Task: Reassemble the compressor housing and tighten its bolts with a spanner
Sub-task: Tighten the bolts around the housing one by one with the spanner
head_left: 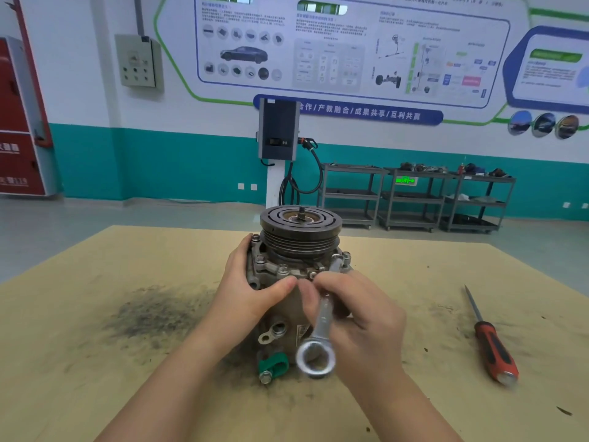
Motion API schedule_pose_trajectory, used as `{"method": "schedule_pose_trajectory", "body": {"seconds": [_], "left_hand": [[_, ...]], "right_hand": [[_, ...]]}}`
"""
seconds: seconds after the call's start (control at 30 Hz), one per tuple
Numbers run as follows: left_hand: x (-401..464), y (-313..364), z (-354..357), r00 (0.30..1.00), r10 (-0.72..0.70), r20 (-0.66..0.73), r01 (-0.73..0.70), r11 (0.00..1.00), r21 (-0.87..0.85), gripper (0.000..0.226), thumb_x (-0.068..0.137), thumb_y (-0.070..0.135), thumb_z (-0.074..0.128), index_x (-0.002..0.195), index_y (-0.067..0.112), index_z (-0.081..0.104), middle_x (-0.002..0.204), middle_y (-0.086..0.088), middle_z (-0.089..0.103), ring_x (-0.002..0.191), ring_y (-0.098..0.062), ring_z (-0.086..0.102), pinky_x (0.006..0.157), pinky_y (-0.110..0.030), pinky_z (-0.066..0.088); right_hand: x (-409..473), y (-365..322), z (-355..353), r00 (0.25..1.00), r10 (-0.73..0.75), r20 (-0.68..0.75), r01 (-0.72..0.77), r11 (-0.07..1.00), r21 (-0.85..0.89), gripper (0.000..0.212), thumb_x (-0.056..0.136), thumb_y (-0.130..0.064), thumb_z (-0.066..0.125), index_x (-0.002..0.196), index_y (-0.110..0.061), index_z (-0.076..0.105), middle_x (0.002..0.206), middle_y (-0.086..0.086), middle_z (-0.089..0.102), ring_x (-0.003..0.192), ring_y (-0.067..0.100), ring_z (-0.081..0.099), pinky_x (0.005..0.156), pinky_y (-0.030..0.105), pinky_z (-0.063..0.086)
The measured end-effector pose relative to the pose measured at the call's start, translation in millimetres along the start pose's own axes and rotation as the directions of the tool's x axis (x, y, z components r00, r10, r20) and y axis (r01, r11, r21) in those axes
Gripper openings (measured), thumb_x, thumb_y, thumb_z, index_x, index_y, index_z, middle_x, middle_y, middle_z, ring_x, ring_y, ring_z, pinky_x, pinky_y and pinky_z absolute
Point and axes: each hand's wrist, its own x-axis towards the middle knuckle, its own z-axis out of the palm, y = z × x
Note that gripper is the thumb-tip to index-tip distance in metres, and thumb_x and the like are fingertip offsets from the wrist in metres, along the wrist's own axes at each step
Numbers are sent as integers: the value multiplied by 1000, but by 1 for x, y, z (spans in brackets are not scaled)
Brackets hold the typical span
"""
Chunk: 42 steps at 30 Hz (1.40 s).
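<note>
Compressor housing [296,301]: stands upright in the middle of the desk [95,362], pulley [301,226] on top, flange bolts [283,268] showing round the rim.
Spanner [322,317]: far end set on a bolt at the right of the flange, ring end pointing back at the person and blurred.
Right hand [363,320]: fingers curled round the spanner shank, gripping it.
Left hand [251,282]: fingers wrapped round the left side of the housing, thumb across the front, bracing it.
Slip risk: I'd say the head could jump off the bolt if it isn't seated square; I can't tell how well it sits.
Knuckles: a slip would likely drive the right hand into the flange edges.
Tipping: tall body, small footing; a hard pull might rock it if the left hand eases.
Screwdriver [492,342]: lying well apart on the right, near grit on the desk.
</note>
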Motion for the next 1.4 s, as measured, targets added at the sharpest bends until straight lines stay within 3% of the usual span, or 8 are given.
{"method": "schedule_pose_trajectory", "body": {"seconds": [0.13,0.37,0.67,0.9,1.03,1.17,1.27,1.4], "left_hand": [[-1,3,0,1000,0,-12,0,999,38,98,53,59,78,140,39,39,139,9,53,123,-7,57,105,-37,50],[-2,5,0,1000,8,-17,-8,999,37,103,53,59,77,145,32,39,140,8,53,124,-8,56,105,-38,49],[-2,6,1,1000,8,-16,-7,999,49,102,53,60,76,144,33,40,139,9,54,123,-7,56,105,-39,50],[-1,5,0,1000,7,-17,-6,998,66,104,53,61,76,146,33,37,140,9,52,126,-10,55,106,-42,49],[-1,4,0,1000,-5,-16,6,998,70,106,53,62,77,147,34,36,140,11,52,125,-7,55,106,-41,49],[1,1,-1,1000,-2,-27,4,998,64,102,54,60,79,144,35,38,137,10,55,121,-4,58,105,-38,50],[2,-1,0,1000,-4,-23,5,999,31,103,55,54,83,145,32,38,139,3,56,125,-14,58,106,-44,48],[2,-2,0,1000,0,-18,0,999,38,103,56,53,84,146,33,37,139,2,55,125,-17,58,106,-45,48]], "right_hand": [[13,4,-17,974,196,-116,-174,970,171,30,100,-34,43,76,-28,60,62,-20,55,53,0,51,50,11,38],[28,22,-25,608,782,-140,-553,543,632,47,99,-37,41,58,-24,61,45,-3,43,40,14,39,45,23,35],[33,36,-28,541,838,71,-616,337,712,51,104,-25,40,57,-22,61,48,0,42,40,14,36,43,21,35],[33,47,-34,374,889,264,-593,11,805,39,98,-21,40,61,-16,49,47,-1,32,37,12,25,37,20,24],[22,31,-27,521,853,3,-547,332,769,37,88,-20,44,51,-20,48,45,-1,32,39,14,26,42,24,22],[1,4,-8,906,383,-179,-326,903,279,27,90,-27,49,63,-23,47,58,-7,40,53,7,39,51,18,30],[-6,-1,4,995,90,-49,-88,995,57,21,97,-32,56,80,-20,57,71,-13,46,63,1,42,59,13,35],[-3,5,-2,999,3,37,-3,1000,10,23,93,-28,62,84,-7,68,73,-2,60,64,8,50,58,20,43]]}}
